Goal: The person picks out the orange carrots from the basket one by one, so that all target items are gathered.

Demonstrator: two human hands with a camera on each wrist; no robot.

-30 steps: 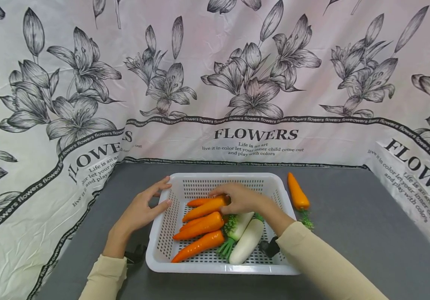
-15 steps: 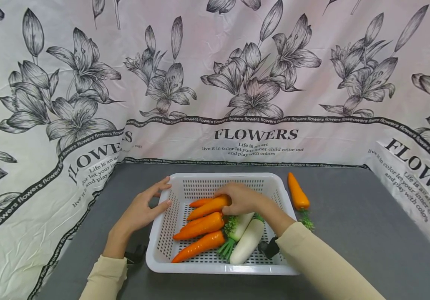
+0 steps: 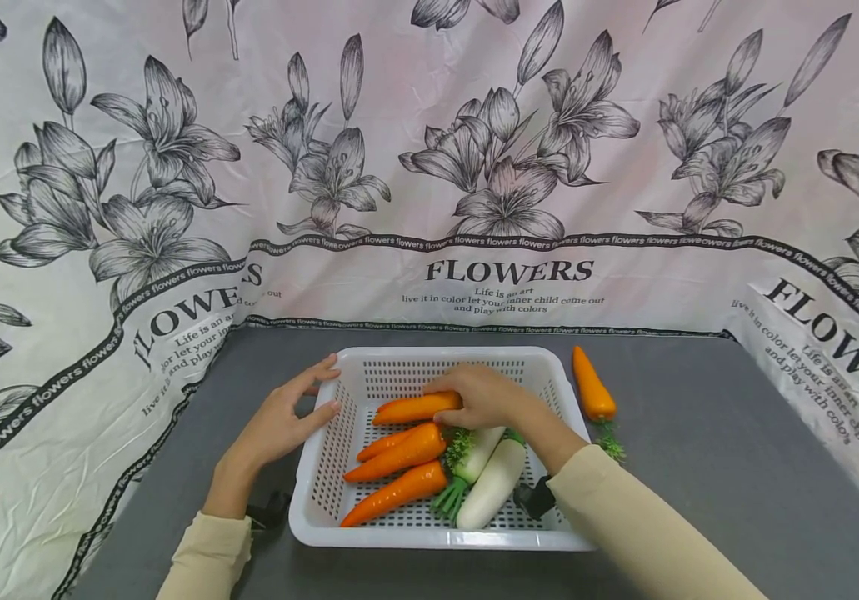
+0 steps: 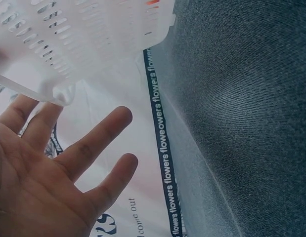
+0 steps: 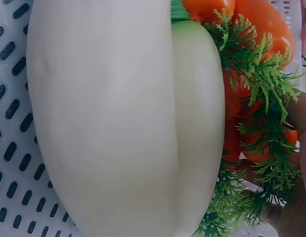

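In the head view, my right hand (image 3: 477, 396) reaches into the white basket (image 3: 444, 537) and grips an orange carrot (image 3: 410, 408) at its thick end. That carrot lies nearly level at the basket's back, its tip pointing left. Several other carrots (image 3: 399, 494) lie in front of it. Two white radishes (image 3: 496, 487) with green tops rest right of the carrots, and fill much of the right wrist view. My left hand (image 3: 275, 425) touches the basket's left rim with spread fingers. The left wrist view shows its fingers (image 4: 96, 140) straight, some reaching up to the rim.
One more carrot (image 3: 591, 385) with leafy greens lies on the grey table (image 3: 706, 450), outside the basket at the right. A flower-printed cloth (image 3: 504, 296) hangs behind the table and along both sides.
My right hand has drawn the gripped carrot slightly right and turned it level, its tip swinging toward the back. It now overlaps the carrot behind it. My left hand stays at the rim.
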